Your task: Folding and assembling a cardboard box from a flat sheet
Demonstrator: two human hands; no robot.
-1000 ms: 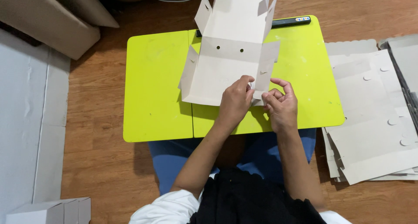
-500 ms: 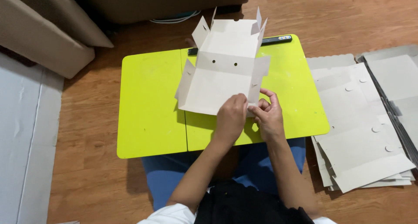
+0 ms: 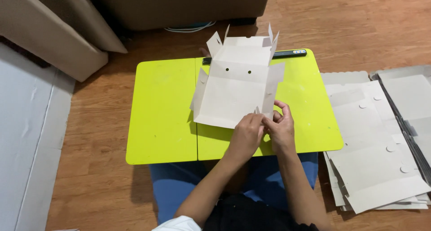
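Here, a flat, pale grey cardboard box blank [image 3: 233, 89] lies partly folded on the lime-green tabletop [image 3: 161, 118], its far end flaps standing up and two small round holes showing across its middle. Behind the blank, at the tabletop's far edge, rests a long dark pen-like stick [image 3: 289, 54]. To the right of the tabletop, on the wooden floor [image 3: 90, 168], a stack of unfolded grey blanks [image 3: 377, 145] lies spread flat, with small round cut-outs along their edges. The blank holds nothing inside. At the blank's near right corner, the two hands meet: the left hand [image 3: 246, 134] is curled with fingers pressed together, pinching the small corner tab, while the right hand [image 3: 282, 127] sits just beside it, fingers bent and closed on the edge of the right side flap. Both forearms reach in over blue-clad legs [image 3: 179, 186] beneath the tabletop's near edge.
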